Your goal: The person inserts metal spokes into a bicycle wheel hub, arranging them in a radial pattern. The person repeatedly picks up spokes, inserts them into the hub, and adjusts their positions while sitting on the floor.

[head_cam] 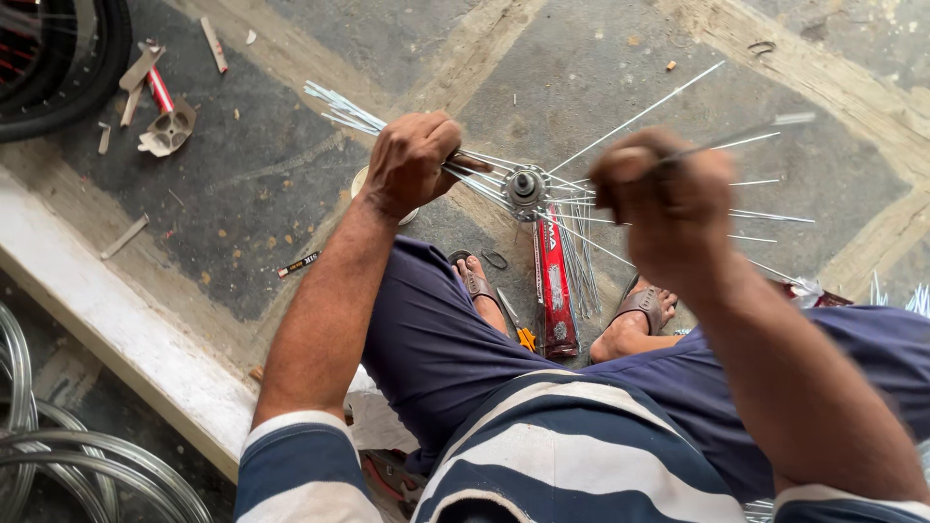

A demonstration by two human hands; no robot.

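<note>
While left hand [412, 160] grips spokes [339, 105], hub [524, 187]

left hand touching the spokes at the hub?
Touching. The head view shows the left hand closed around a bundle of spokes beside the hub, with no gap visible.

The scene has bright, even daylight with only soft, weak shadows on the grey stone floor [601, 68]. The raised right hand [664, 199] is blurred by motion, while the left hand [412, 160] is sharper. The thin silver metal spokes [765, 215] shine a little. The edges bend slightly.
</note>
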